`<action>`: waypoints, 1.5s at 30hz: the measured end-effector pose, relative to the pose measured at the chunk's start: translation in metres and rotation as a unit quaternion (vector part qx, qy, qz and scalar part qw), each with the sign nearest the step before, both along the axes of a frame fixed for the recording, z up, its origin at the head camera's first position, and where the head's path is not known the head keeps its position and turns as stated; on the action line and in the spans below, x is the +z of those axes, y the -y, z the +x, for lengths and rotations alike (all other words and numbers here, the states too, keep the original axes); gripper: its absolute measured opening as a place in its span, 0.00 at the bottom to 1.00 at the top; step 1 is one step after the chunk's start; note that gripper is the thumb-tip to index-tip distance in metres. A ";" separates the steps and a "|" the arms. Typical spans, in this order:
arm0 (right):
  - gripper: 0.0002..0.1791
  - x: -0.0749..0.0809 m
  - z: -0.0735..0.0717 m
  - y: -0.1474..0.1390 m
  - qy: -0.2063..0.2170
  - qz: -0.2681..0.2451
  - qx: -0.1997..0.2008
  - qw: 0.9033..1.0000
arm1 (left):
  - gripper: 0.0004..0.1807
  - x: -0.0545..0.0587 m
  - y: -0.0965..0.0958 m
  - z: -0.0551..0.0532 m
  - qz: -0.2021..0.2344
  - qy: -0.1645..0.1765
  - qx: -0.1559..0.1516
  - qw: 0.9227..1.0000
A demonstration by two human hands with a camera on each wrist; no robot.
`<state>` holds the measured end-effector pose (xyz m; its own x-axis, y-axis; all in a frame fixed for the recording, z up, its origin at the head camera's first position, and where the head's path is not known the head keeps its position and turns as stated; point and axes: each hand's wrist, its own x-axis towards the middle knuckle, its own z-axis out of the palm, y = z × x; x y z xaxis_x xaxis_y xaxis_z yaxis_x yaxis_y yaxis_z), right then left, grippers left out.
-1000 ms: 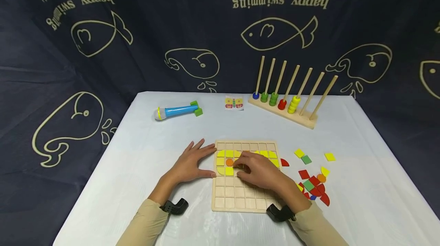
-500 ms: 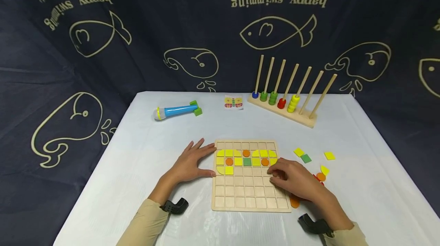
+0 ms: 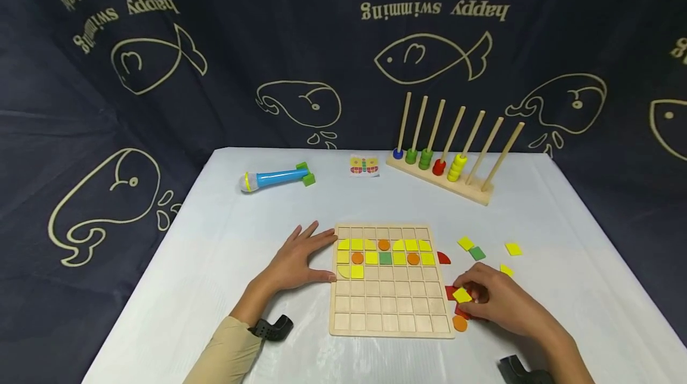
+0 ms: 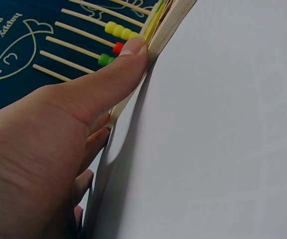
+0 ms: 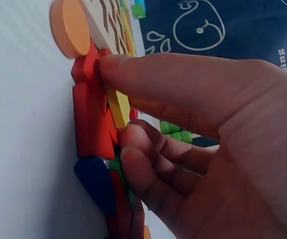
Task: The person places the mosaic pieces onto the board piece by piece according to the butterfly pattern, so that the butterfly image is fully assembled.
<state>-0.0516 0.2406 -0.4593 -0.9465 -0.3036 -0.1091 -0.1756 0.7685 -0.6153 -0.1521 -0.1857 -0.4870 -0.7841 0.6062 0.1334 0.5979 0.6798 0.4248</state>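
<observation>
A wooden grid board (image 3: pixel 390 304) lies mid-table, with yellow tiles, orange discs and a green square (image 3: pixel 385 258) in its upper rows. My left hand (image 3: pixel 297 260) rests beside it, fingers spread, with thumb and forefinger touching the left edge; the left wrist view shows the thumb against the board's side (image 4: pixel 169 31). Off the board's right edge, my right hand (image 3: pixel 501 299) pinches a yellow square tile (image 3: pixel 462 295) between thumb and fingers. Red tiles (image 5: pixel 91 122) and a blue tile (image 5: pixel 96 183) lie under and beside those fingers, partly hidden.
An orange disc (image 3: pixel 460 324) sits near the board's lower right corner. Loose yellow and green tiles (image 3: pixel 477 253) lie farther right. At the back are a toy microphone (image 3: pixel 276 177), a butterfly pattern card (image 3: pixel 364 166) and a bead rack with upright pegs (image 3: pixel 440 179).
From over the board, my right hand has moved right and down to the loose tiles, and now pinches a yellow tile. A green square shows in the board's second tile row. The left hand stays put.
</observation>
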 end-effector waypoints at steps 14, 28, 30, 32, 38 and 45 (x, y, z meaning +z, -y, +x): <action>0.16 0.004 -0.014 0.018 -0.076 0.005 -0.008 0.997 | 0.49 -0.001 -0.001 -0.002 0.003 -0.005 0.001 1.000; 0.15 -0.003 -0.038 0.068 -0.125 -0.019 0.096 0.987 | 0.49 -0.002 0.000 -0.002 -0.004 -0.006 -0.002 1.000; 0.15 -0.002 -0.040 0.075 -0.127 -0.015 0.099 0.987 | 0.49 -0.003 0.001 -0.001 -0.006 -0.004 0.000 1.000; 0.15 -0.002 -0.042 0.082 -0.130 -0.011 0.105 0.986 | 0.49 -0.004 0.002 -0.001 -0.007 -0.003 -0.001 1.000; 0.14 -0.001 -0.046 0.102 -0.153 -0.025 0.107 0.982 | 0.49 -0.004 0.002 -0.002 -0.009 -0.003 0.003 1.000; 0.14 0.000 -0.050 0.124 -0.147 -0.027 0.115 0.982 | 0.50 -0.004 0.001 -0.003 -0.020 0.000 0.005 1.000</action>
<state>-0.1020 0.1161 -0.4596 -0.8403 -0.5111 0.1808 -0.5170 0.6549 -0.5512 -0.1554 -0.1867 -0.4909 -0.7895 0.6039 0.1094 0.5918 0.7019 0.3965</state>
